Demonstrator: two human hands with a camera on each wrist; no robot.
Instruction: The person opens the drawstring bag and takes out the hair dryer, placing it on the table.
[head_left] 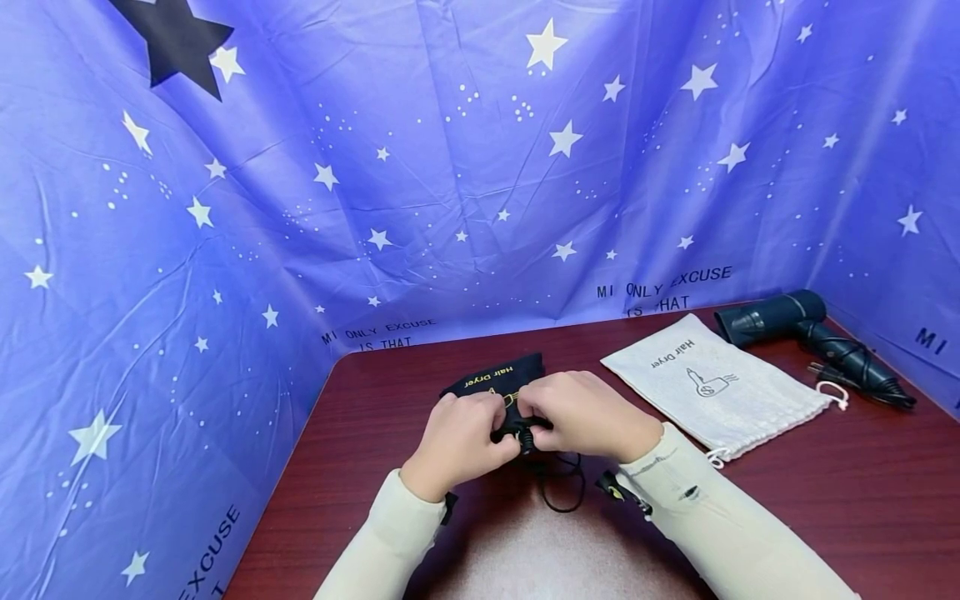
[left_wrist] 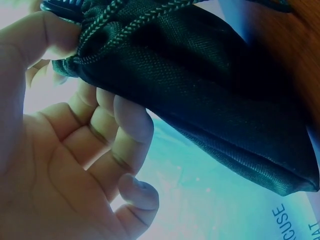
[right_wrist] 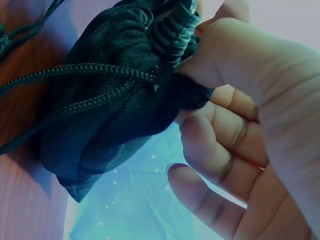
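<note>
A black drawstring bag with yellow "Hair Dryer" lettering lies on the table between both hands. My left hand pinches one side of its gathered mouth between thumb and fingers. The opposite side of the mouth is pinched by my right hand. Out of the opening pokes a ribbed black end piece, like a dryer's cord sleeve; whatever else the bag contains is hidden. Braided black drawstrings hang from the mouth, and in the head view a thin black loop lies on the table below the hands.
Right of the hands, a white drawstring bag with a dryer drawing lies flat on the dark red table. Beyond it rests a dark hair dryer, its cord wrapped round the handle. A blue star-printed cloth hangs behind and at both sides.
</note>
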